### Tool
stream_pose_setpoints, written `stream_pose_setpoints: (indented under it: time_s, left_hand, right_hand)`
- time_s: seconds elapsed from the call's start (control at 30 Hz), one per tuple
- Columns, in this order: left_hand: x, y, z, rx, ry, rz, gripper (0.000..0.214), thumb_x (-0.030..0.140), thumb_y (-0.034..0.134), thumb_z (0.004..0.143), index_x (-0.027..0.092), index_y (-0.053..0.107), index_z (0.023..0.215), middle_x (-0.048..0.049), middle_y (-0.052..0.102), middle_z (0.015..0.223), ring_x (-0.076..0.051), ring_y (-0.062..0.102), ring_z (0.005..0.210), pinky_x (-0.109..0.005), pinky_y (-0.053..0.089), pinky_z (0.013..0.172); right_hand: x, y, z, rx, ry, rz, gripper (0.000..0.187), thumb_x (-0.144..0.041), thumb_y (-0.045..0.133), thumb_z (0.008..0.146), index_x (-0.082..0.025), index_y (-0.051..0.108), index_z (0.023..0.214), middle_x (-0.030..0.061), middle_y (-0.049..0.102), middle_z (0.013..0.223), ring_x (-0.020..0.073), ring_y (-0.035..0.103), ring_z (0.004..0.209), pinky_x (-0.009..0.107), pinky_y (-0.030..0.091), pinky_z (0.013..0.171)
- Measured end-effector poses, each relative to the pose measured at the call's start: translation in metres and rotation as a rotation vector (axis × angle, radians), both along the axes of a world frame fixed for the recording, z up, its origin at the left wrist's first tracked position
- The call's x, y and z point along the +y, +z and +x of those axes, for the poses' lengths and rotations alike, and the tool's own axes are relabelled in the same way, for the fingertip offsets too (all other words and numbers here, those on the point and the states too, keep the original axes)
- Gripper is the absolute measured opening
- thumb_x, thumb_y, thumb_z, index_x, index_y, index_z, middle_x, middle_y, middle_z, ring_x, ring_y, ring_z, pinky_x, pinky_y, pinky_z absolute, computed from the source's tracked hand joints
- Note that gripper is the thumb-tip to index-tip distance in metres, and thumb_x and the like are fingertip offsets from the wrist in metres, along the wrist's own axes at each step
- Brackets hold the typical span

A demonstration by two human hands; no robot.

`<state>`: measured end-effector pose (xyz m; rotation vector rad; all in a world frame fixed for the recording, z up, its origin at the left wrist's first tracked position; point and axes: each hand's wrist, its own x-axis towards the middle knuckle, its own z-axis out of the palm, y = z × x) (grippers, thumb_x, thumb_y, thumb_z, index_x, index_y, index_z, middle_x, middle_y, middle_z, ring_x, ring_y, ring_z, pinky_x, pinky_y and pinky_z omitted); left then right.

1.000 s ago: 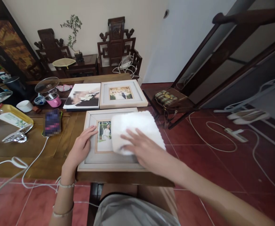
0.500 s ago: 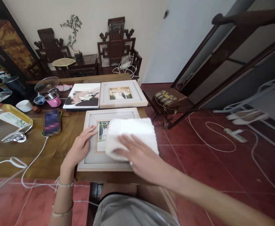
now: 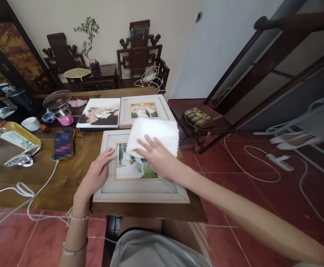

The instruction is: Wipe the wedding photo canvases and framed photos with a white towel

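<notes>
A pale wooden picture frame (image 3: 139, 192) with a wedding photo lies flat at the near edge of the dark wooden table (image 3: 39, 178). My left hand (image 3: 96, 176) rests flat on the frame's left side, fingers stretched out. My right hand (image 3: 157, 157) presses a folded white cloth (image 3: 153, 135) onto the upper right part of the frame, fingers spread over it. The cloth hides the frame's far right corner and part of the photo.
Behind lie a second framed photo (image 3: 145, 110) and an unframed print (image 3: 100, 113). To the left sit a phone (image 3: 63, 144) on a white cable, a pink cup (image 3: 65, 118), a white bowl (image 3: 30, 124) and a yellow bottle (image 3: 14, 134). Carved chairs (image 3: 139, 55) stand at the wall; cables cross the red floor.
My right hand has slid the white cloth up and away, from the frame's lower right to its upper right, uncovering the photo. My left hand has stayed on the frame.
</notes>
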<state>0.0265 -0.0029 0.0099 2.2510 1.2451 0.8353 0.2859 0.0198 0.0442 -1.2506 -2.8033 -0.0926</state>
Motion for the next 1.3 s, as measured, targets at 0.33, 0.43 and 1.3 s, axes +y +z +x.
stream_pose_setpoints:
  time_s: [0.33,0.43,1.3]
  left_hand:
    - [-0.001,0.001,0.001,-0.007,0.009,-0.009,0.047,0.007,0.035,0.089,0.021,0.06,0.126,-0.0079,0.052,0.143,-0.021,0.038,0.14,-0.051,0.028,0.118]
    - [-0.001,0.001,0.001,-0.004,0.011,-0.006,0.047,0.007,0.035,0.088,0.022,0.06,0.125,-0.0078,0.052,0.143,-0.021,0.039,0.14,-0.05,0.029,0.118]
    - [0.001,-0.003,0.001,0.011,0.023,0.01,0.049,0.008,0.035,0.09,0.019,0.056,0.132,-0.0085,0.052,0.143,-0.021,0.039,0.139,-0.049,0.028,0.119]
  right_hand:
    - [-0.133,0.021,0.019,0.15,0.32,-0.194,0.039,-0.011,0.055,0.086,-0.025,0.062,0.121,0.0127,0.047,0.147,0.0364,0.039,0.137,0.057,0.041,0.106]
    - [-0.128,0.017,0.017,0.169,0.308,-0.216,0.05,-0.005,0.051,0.083,-0.028,0.059,0.126,0.0086,0.044,0.15,0.0312,0.033,0.142,0.055,0.035,0.112]
    - [-0.112,0.028,0.013,0.053,0.305,-0.309,0.047,-0.017,0.06,0.083,-0.022,0.058,0.13,0.0154,0.042,0.15,0.0433,0.033,0.139,0.066,0.036,0.105]
